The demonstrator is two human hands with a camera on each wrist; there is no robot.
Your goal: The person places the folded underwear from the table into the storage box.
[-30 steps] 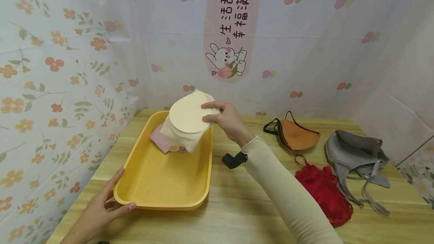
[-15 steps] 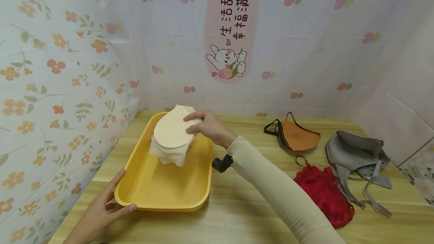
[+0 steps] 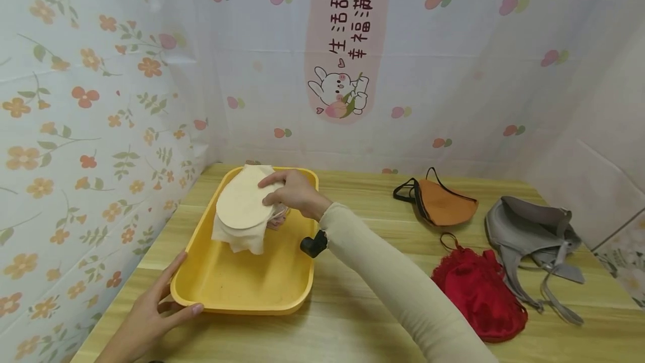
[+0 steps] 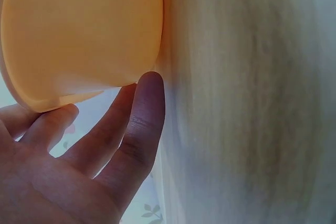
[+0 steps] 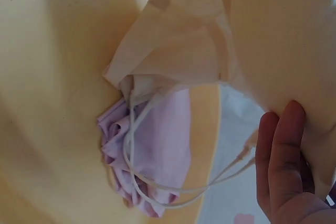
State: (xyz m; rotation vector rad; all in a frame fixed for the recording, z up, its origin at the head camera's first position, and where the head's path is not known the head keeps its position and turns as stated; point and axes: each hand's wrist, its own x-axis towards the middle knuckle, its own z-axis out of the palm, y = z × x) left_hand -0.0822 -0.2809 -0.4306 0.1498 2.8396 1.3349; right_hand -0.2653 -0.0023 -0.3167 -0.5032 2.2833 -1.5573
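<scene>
Cream padded garment (image 3: 244,198), one: within the outline of the yellow tub (image 3: 252,284), toward its far left part. Rounded pad face uppermost; soft hem hanging toward the tub's near end. Long axis, as the head view gives it, roughly far to near; foreshortening makes this a rough reading.

Right hand (image 3: 294,190), the nearer of the two: fingers bent about the garment's right edge and pinching it, forefinger and thumb a little apart on the upper face. Bulk of the cloth lies to the left of these fingers and drops below them.

Lilac folded piece (image 5: 163,140), one: in the tub, beneath the fingers, mostly covered by the cream garment in the head view. Pale thin straps (image 5: 127,150) loop across it.

Relation that counts, by judgement: cream above lilac, held from the right side only; whether the hem touches the tub floor cannot be told.

Left hand (image 3: 148,310): near left corner of the tub, well apart from the cream garment. Fingers spread, fairly straight, resting against the tub's outside; no cloth in them.

Bench (image 3: 358,307), right of tub: orange garment (image 3: 445,203), red garment (image 3: 478,296), grey garment (image 3: 529,234) rightmost.
</scene>
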